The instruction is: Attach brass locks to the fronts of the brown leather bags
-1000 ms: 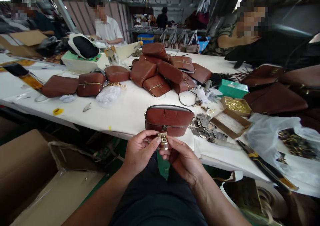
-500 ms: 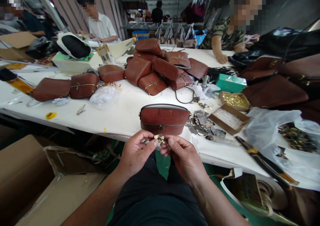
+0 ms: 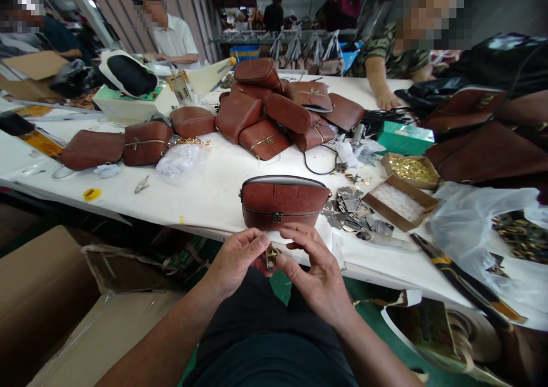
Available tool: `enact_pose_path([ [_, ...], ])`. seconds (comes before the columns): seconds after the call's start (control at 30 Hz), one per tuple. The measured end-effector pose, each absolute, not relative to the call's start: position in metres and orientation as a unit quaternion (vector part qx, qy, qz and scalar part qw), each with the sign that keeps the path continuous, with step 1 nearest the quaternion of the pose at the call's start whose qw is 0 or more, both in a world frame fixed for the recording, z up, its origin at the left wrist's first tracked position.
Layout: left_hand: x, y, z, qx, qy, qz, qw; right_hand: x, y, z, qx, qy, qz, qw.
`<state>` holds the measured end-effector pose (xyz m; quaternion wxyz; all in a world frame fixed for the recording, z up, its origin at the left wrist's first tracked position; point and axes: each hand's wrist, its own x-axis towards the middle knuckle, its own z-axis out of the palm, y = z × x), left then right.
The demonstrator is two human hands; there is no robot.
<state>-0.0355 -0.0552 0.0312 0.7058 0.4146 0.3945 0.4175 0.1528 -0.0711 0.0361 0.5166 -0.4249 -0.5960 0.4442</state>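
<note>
Left fingers (image 3: 258, 243) pinch a brass fitting (image 3: 271, 256); one box (image 3: 428, 185) holds gold pieces (image 3: 411, 169)

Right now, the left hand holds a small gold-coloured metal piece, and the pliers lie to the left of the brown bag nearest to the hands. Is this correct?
Not quite: the head view shows the pliers to the right of that brown bag. The left hand does hold the small metal piece.

Small gold-toned metal clasp (image 3: 272, 256) in left fingers (image 3: 259, 242), near upright reddish-brown bag (image 3: 286, 201).
</note>
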Motion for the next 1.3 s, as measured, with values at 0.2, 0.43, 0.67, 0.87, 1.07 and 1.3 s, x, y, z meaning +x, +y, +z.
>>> enact_pose_path([
  [0.2,-0.034,-0.055,0.032,0.405,0.413,0.427,0.695,0.151,-0.069,0.032,-0.39,-0.647,0.423,0.501],
  [0.43,-0.033,-0.066,0.039,0.4,0.378,0.43,0.716,0.154,-0.074,0.024,-0.424,-0.596,0.395,0.555],
  [0.67,-0.028,-0.074,0.046,0.478,0.423,0.441,0.632,0.156,-0.079,0.021,-0.411,-0.592,0.393,0.571],
  [0.87,-0.028,-0.067,0.048,0.477,0.431,0.452,0.619,0.16,-0.083,0.025,-0.382,-0.591,0.449,0.551],
  [1.07,-0.02,-0.061,0.052,0.564,0.41,0.469,0.543,0.161,-0.085,0.03,-0.373,-0.619,0.41,0.556],
  [1.3,-0.019,-0.056,0.048,0.61,0.415,0.419,0.529,0.165,-0.086,0.029,-0.379,-0.642,0.363,0.559],
])
